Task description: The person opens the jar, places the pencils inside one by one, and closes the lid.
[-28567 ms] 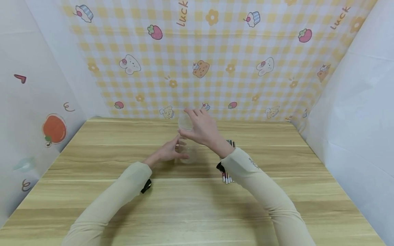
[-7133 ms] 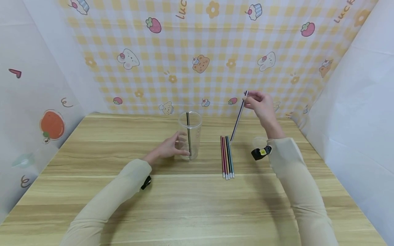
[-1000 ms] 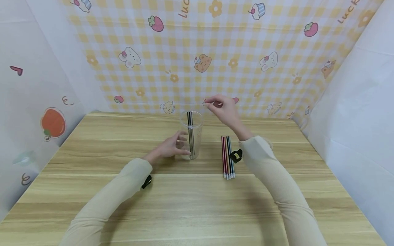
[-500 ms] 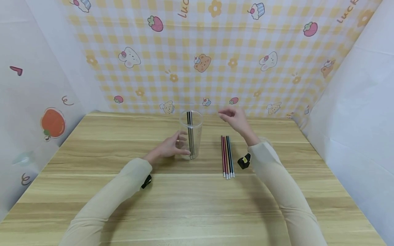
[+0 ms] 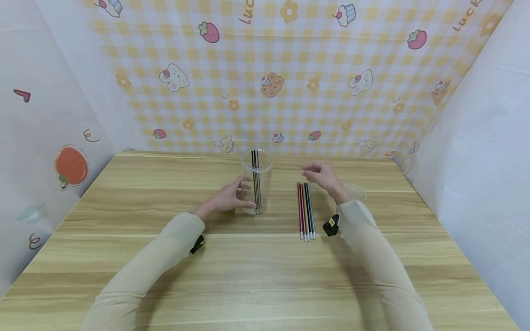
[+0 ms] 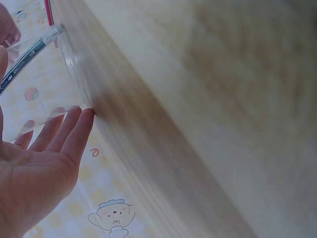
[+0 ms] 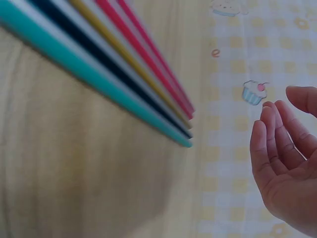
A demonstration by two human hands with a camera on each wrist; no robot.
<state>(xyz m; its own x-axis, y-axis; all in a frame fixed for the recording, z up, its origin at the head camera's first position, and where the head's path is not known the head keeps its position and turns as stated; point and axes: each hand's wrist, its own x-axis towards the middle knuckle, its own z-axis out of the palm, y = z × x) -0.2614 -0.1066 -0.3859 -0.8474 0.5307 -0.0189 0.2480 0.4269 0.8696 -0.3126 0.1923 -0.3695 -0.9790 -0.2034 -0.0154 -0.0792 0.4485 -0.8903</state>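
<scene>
A tall clear plastic cup (image 5: 267, 188) stands upright on the table, with dark striped pencils (image 5: 255, 181) leaning inside it. My left hand (image 5: 229, 196) grips the cup low on its left side, thumb in front and fingers behind. In the left wrist view, an HB pencil (image 6: 27, 62) shows through the cup wall. To the right lies a row of several pencils (image 5: 306, 211) in red, yellow, dark and teal, white ends toward me. Just above the far tips of that row, my right hand (image 5: 325, 177) hovers with nothing between its relaxed fingers.
Right of the pencil row a clear round lid (image 5: 364, 195) lies on the wooden table (image 5: 265, 285), partly behind the right forearm. A checked cloth backdrop (image 5: 232, 82) rises at the table's far edge, and white panels stand at both sides.
Earlier both hands were at the cup's top and base. A striped pencil once in my right hand now stands in the cup. Lately that hand has moved right and down, to the pencil row.
</scene>
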